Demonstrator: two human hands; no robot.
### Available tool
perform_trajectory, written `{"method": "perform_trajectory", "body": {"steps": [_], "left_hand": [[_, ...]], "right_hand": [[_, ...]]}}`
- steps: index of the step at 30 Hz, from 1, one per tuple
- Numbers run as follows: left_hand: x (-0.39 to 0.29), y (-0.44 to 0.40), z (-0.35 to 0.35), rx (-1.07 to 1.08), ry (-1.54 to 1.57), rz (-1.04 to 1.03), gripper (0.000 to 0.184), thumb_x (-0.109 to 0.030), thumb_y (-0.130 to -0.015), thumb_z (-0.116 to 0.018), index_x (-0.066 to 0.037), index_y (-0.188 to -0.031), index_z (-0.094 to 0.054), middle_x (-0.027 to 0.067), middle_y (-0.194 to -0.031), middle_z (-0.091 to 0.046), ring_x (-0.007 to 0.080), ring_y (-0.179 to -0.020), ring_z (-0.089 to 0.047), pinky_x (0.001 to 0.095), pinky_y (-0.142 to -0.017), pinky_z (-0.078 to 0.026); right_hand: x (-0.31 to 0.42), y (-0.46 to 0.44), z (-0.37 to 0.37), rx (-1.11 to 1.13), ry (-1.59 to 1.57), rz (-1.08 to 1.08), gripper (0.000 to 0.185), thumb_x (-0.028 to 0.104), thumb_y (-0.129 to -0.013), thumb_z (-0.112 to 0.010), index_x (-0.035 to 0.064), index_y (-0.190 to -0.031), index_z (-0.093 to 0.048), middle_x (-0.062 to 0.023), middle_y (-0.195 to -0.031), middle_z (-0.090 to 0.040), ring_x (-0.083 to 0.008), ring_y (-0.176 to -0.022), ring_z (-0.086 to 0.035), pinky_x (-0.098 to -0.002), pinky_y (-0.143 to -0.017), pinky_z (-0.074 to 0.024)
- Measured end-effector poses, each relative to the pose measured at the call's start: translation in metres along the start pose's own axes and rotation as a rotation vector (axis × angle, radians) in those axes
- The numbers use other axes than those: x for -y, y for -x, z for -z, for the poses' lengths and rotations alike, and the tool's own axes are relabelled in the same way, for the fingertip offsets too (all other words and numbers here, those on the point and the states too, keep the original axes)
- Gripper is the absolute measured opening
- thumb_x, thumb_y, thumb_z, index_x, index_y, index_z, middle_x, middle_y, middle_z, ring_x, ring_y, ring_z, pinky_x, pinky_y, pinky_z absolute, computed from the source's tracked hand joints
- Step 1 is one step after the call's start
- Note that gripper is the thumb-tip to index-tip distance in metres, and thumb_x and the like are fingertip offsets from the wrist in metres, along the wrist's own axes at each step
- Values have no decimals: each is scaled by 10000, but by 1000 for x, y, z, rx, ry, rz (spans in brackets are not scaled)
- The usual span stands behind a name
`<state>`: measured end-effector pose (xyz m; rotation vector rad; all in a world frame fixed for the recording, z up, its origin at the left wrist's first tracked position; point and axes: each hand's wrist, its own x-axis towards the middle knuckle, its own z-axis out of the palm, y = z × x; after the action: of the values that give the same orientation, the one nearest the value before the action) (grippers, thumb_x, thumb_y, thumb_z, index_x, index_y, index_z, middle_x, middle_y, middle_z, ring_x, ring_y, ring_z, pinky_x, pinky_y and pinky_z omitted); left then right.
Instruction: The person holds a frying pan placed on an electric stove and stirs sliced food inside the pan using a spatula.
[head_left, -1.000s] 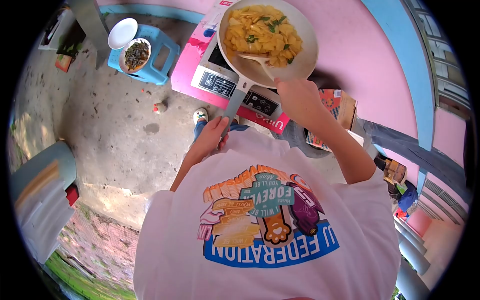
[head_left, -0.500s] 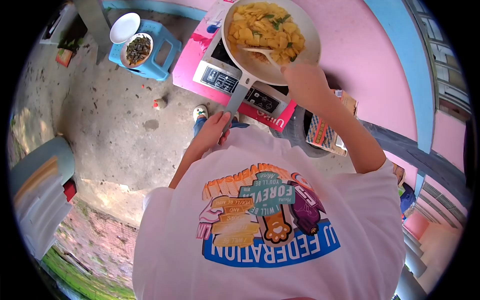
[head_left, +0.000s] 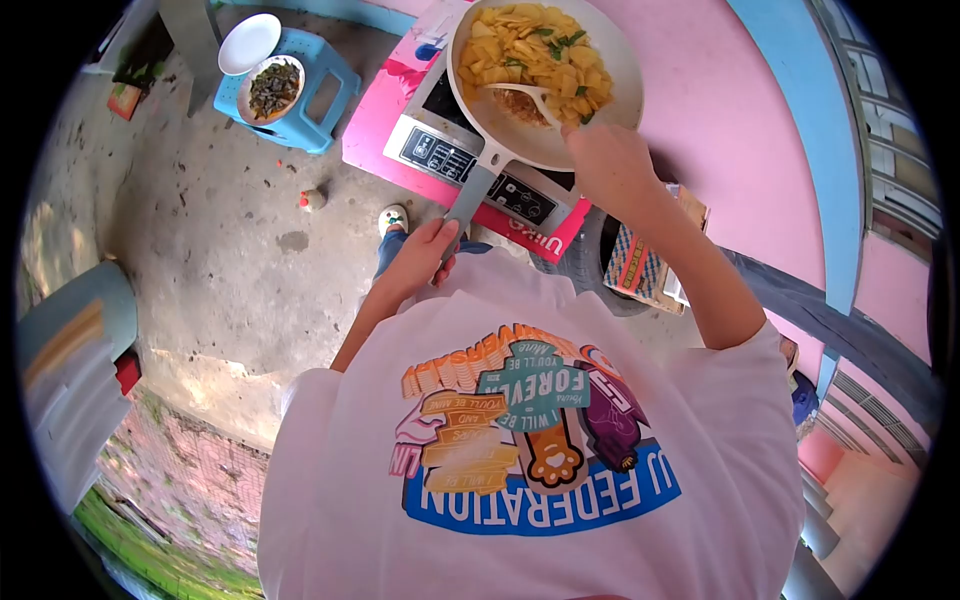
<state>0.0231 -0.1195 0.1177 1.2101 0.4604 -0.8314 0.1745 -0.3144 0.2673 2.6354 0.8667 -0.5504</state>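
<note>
A light-coloured pan (head_left: 625, 85) sits over a cooktop with a black control panel (head_left: 436, 155). Yellow sliced food with green pieces (head_left: 535, 50) fills its far part. My left hand (head_left: 428, 255) is closed round the grey pan handle (head_left: 470, 198). With its fingers wrapped round the end of a pale spatula (head_left: 541, 98), my right hand (head_left: 612, 165) is over the pan's near right rim. The spatula's head lies against the near edge of the food, beside a browned patch on the pan's bottom.
A blue stool (head_left: 325, 75) at the upper left bears a white plate (head_left: 250, 44) and a bowl of dark food (head_left: 273, 88). The cooktop rests on a pink box (head_left: 372, 140). A cardboard box (head_left: 650, 265) stands right of it, near a pink wall (head_left: 745, 110).
My right hand has moved slightly down and right with the spatula. The food has been pushed toward the pan's far side, baring more browned bottom. My left hand stays on the handle.
</note>
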Motion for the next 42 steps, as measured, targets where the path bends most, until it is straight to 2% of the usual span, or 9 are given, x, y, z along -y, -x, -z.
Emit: {"method": "perform_trajectory", "body": {"steps": [9, 12, 17, 21, 24, 29, 34, 39, 42], "left_hand": [[0, -2, 2, -7, -13, 17, 368, -387, -1006, -400, -50, -886, -485, 14, -636, -472, 95, -479, -440, 252, -429, -354], [-1, -1, 0, -5, -17, 18, 358, -387, -1006, -402, -59, -891, -486, 10, -632, -466, 95, -477, -433, 250, -428, -353], [-4, 1, -5, -30, 28, 55, 340, -388, -1008, -400, -77, -897, -483, 7, -619, -450, 92, -472, -414, 242, -434, -342], [0, -1, -2, -16, 30, 59, 339, -387, -1011, -394, -82, -889, -477, 7, -616, -446, 86, -475, -408, 238, -442, -334], [-9, 3, -4, -26, 19, 50, 350, -388, -1012, -389, -76, -881, -479, 9, -614, -453, 93, -474, -414, 239, -454, -344], [-7, 0, -2, -26, -28, 48, 356, -389, -1013, -385, -74, -878, -482, 15, -620, -471, 102, -478, -433, 240, -461, -353], [-7, 0, -3, -9, -1, 42, 363, -391, -1012, -386, -74, -873, -490, 17, -626, -484, 104, -483, -444, 244, -457, -357], [-1, -2, -3, -26, -3, 25, 370, -396, -1011, -390, -67, -878, -496, 23, -625, -483, 108, -485, -447, 247, -455, -359], [2, -3, -3, -43, 5, 14, 376, -400, -1010, -392, -64, -880, -500, 27, -624, -483, 111, -486, -447, 250, -458, -361]], "right_hand": [[-5, 36, 23, 12, -275, 20, 290, 54, -832, -545, -5, -1104, -629, -189, -772, -660, -342, -743, -649, -458, -649, -512], [8, 14, 11, -236, -527, 61, 146, 48, -780, -540, -4, -854, -655, -191, -746, -649, -359, -742, -653, -444, -664, -518], [12, -41, -10, -264, -340, -278, 170, 38, -787, -501, -8, -833, -658, -203, -793, -660, -363, -780, -657, -446, -696, -519], [-68, 15, 11, -178, -734, -228, 234, 132, -880, -529, 22, -1028, -673, -187, -835, -671, -332, -753, -653, -423, -682, -498], [-102, 41, 47, 28, -746, -460, 233, 147, -907, -525, 41, -1060, -666, -196, -866, -662, -347, -776, -639, -412, -703, -491], [-167, -13, 19, -269, -278, -374, 290, 144, -914, -549, 3, -1149, -643, -193, -914, -694, -262, -763, -663, -352, -710, -501], [-176, -97, -5, -251, -487, -56, 291, 133, -902, -557, 36, -1165, -634, -177, -889, -694, -298, -735, -643, -337, -691, -498], [-118, -53, 0, -202, 33, 255, 391, 115, -809, -597, 143, -1198, -634, -129, -721, -632, -279, -680, -637, -391, -592, -486], [-106, 23, -5, -269, 102, 220, 498, 48, -767, -605, 185, -1246, -596, -98, -729, -606, -241, -666, -637, -375, -558, -478]]}}
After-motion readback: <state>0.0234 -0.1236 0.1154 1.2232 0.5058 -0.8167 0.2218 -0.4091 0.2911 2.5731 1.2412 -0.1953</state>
